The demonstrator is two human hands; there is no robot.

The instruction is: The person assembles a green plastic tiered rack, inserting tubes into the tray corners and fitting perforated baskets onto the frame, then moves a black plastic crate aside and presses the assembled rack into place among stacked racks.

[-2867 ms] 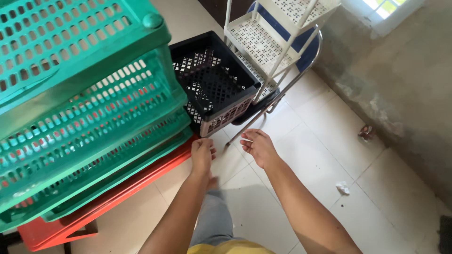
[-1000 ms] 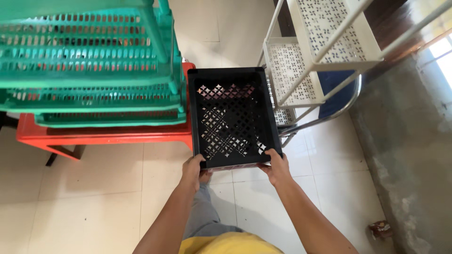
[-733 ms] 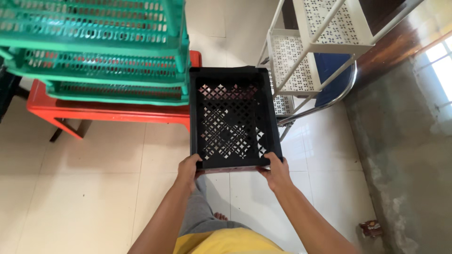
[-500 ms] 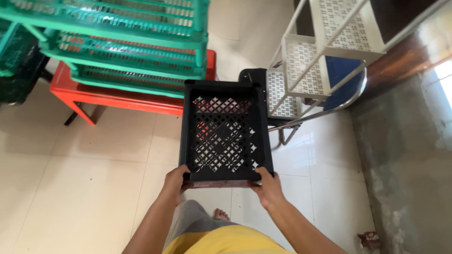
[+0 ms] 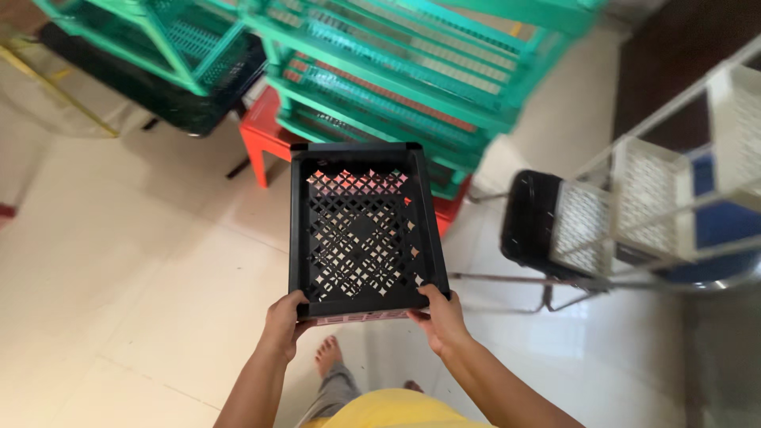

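I hold an empty black plastic crate [image 5: 361, 230] with a perforated bottom, lifted level above the floor in front of me. My left hand [image 5: 285, 322] grips its near left corner. My right hand [image 5: 441, 317] grips its near right corner. The crate's far edge overlaps the stack of green crates [image 5: 412, 71] and the red bench [image 5: 265, 133] beneath them. My bare foot and grey trouser leg show below the crate.
A second stack of green crates over a black one [image 5: 170, 59] stands at the far left. A white perforated rack [image 5: 658, 198] on a metal frame and a dark folding chair [image 5: 531, 226] stand to the right. Pale tiled floor [image 5: 127, 269] spreads left.
Both hands took hold of the black crate and lifted it off the chair. I have carried it back and to the left, away from the white rack.
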